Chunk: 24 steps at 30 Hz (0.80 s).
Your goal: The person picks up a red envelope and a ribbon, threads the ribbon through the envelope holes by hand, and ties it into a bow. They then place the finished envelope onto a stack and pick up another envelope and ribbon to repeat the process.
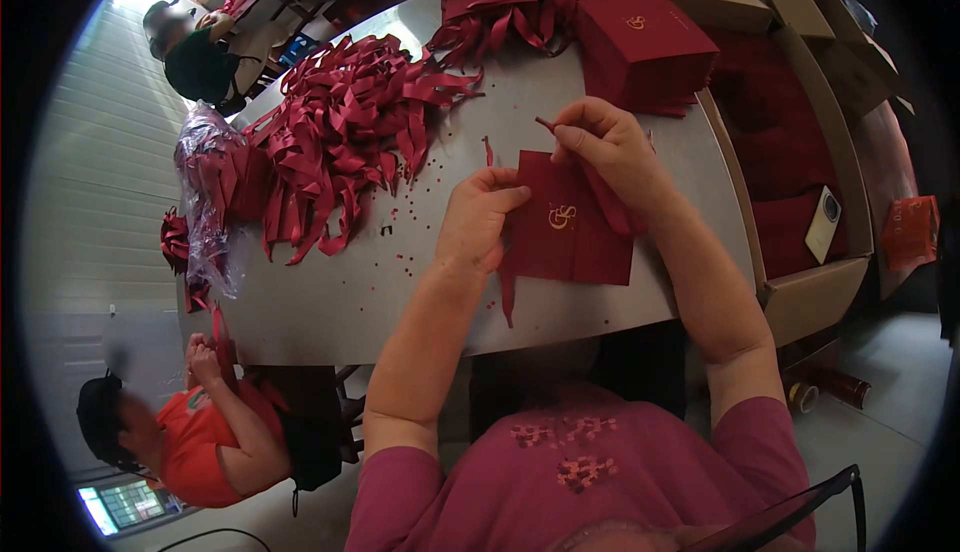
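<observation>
A flat dark red paper bag [590, 250] with a gold emblem lies on the metal table in front of me. My left hand [478, 214] is closed at its left edge, thumb and fingers pinching the bag there. From under that side a red ribbon end [507, 297] hangs toward me, and another tip sticks up beyond my fingers. Above the bag's upper right corner, my right hand [608, 147] pinches a red ribbon [545, 125], its tip poking out past the thumb. Part of this ribbon drapes over the bag's right side.
A big heap of red ribbons [345, 132] covers the table's left, beside plastic-wrapped bags [215, 192]. Stacked red bags [650, 42] stand at the back right. At right, a cardboard box [815, 297] holds red items and a phone [823, 225]. Two other people work at the left.
</observation>
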Motion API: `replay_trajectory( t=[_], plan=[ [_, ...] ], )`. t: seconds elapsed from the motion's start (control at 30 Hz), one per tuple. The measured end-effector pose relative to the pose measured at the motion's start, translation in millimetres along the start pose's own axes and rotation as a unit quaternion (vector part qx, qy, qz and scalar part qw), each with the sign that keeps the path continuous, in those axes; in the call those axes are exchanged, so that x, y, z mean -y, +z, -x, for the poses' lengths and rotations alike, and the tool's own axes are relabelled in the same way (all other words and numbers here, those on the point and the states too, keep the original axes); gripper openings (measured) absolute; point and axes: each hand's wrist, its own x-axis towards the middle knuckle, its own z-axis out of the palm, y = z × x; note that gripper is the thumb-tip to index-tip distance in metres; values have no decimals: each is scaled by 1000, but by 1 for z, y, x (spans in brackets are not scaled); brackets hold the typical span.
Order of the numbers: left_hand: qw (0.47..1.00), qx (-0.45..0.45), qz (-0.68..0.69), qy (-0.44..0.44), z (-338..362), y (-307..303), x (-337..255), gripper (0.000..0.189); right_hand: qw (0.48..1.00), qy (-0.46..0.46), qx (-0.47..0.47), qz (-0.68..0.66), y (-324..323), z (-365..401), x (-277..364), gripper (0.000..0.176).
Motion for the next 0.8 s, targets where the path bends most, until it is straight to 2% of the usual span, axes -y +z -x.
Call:
replay_trajectory(
  t=[0.07,0.13,0.17,0.2,0.23,0.27,0.33,0.37,0.43,0.57,0.63,0.8],
  plan=[
    [998,9,58,13,-4,-4,-2,21,999,-6,-33,17,6,3,3,8],
    [998,17,60,27,-13,-11,4,20,964,-75,-72,246,15,8,-2,5],
    [997,27,60,41,-19,-14,6,20,963,-75,-74,248,19,9,-2,5],
    [997,30,60,40,-23,-16,8,20,892,-217,-90,387,22,9,0,5],
    [996,-7,59,60,-27,-17,10,21,780,-348,-100,510,26,9,0,6],
    [994,-44,59,81,-31,-20,12,22,779,-347,-100,513,30,10,-2,6],
    [996,-49,52,59,-27,-20,8,23,873,-194,-133,427,37,12,-14,8],
    [997,-54,44,39,-24,-20,6,24,873,-191,-133,429,34,10,-24,8],
    [997,-51,43,24,-22,-21,7,25,946,-3,-155,283,29,5,-37,11],
    [999,-19,49,-12,-20,-24,8,23,948,31,-154,278,29,6,-40,8],
    [996,10,85,-13,-19,-23,9,23,943,-22,-152,296,28,7,-45,12],
    [988,78,132,-4,-22,-23,8,22,956,-28,-169,238,28,8,-47,10]
  ],
)
